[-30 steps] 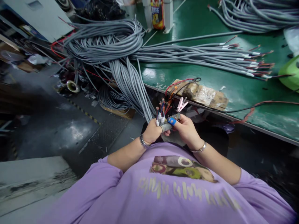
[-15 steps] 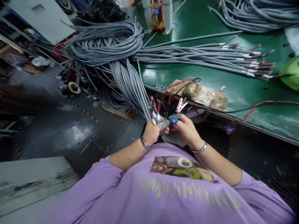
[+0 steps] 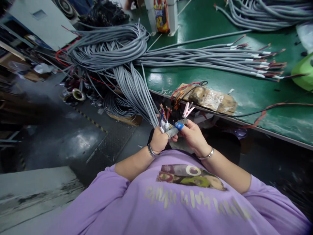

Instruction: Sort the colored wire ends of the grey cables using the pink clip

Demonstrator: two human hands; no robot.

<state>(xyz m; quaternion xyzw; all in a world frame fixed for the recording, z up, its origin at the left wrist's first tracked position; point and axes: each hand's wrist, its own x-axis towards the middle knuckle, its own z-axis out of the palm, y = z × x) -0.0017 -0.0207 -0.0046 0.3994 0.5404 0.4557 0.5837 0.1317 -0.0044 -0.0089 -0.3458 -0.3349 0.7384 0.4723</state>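
Observation:
In the head view, my left hand is closed around the ends of several grey cables. Coloured wires with bare copper tips fan out above white sleeves at those ends. My right hand meets the left one, its thumb and forefinger pinched together at the wire ends; the fingers hide what is between them. Grey coverings wrap some fingertips, and a blue band is round a right finger. Just beyond the right hand is a pink clip at the bench edge.
A large cable coil lies at the back left, and stripped cables stretch across the green bench. A wooden block with tape and wires sits near the bench edge. More cable is at the far right.
My right hand has shifted slightly left, its fingertips now against the left thumb. The small coloured wires between the hands are now mostly covered. The left hand keeps its hold on the cables.

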